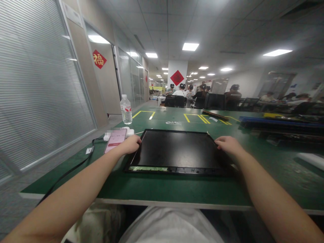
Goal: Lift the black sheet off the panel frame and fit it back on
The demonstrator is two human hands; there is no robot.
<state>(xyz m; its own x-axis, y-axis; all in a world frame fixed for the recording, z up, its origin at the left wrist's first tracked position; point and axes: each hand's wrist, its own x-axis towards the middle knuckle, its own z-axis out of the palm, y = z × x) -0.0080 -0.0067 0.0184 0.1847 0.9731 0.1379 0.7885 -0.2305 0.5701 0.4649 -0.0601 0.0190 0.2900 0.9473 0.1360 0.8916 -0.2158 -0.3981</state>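
A flat black display panel (177,152) lies on the green table (162,192) in front of me. My left hand (130,144) grips its left edge, fingers curled over the rim. On the right side, my right hand (229,143) rests on the edge with its fingers bent over it. A strip of circuit board shows along the panel's near edge.
A phone (115,140) with a lit pink screen lies left of the panel, with a white charger and black cable beside it. A water bottle (126,109) stands further back. Dark panels (278,123) are stacked at the right. Several seated people work in the background.
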